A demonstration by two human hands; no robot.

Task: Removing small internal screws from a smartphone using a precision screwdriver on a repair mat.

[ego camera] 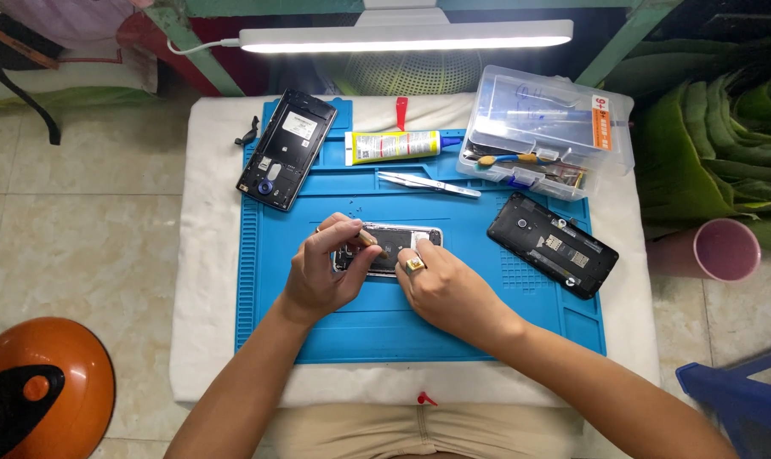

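An opened phone (395, 240) with its back off lies in the middle of a blue work mat (453, 331). My left hand (321, 270) rests on the phone's left end and pinches a small wooden-coloured stick (369, 239) against its insides. My right hand (440, 289), with a gold ring on one finger, presses on the phone's lower right edge. The fingers hide most of the phone's lower half.
On the mat lie two other opened black phones, one at the far left (287, 150) and one at the right (553, 244), a glue tube (392, 146) and metal tweezers (428, 184). A clear plastic tool box (545, 132) stands far right. A lamp bar (405, 36) hangs above.
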